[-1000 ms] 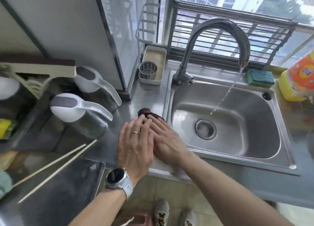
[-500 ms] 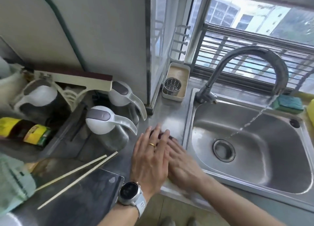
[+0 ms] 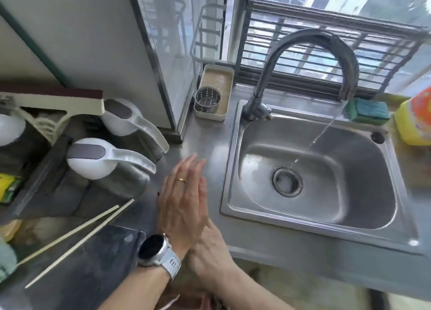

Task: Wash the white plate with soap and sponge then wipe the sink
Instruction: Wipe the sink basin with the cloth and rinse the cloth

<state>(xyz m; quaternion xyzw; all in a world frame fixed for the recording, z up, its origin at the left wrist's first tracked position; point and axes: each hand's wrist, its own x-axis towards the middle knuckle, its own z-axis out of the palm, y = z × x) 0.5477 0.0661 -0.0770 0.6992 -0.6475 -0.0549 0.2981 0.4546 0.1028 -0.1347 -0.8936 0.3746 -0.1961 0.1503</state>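
Palms pressed flat together over the steel counter

My left hand [image 3: 180, 200] covers my right hand [image 3: 207, 244], fingers straight, beside the shiny sink [image 3: 233, 160]; water arcs from the curved tap [image 3: 312, 37].

The rectangular stainless-steel sink [image 3: 310, 207] and the grey metal bench [image 3: 207, 137] around it look brushed and softly glossy, and the curved grey metal tap [image 3: 312, 39] is duller. The blue-green sponge [image 3: 370, 110] looks rough and matt, the pale wooden chopsticks [image 3: 77, 237] smooth, and the white jug lids [image 3: 93, 158] glossy plastic.
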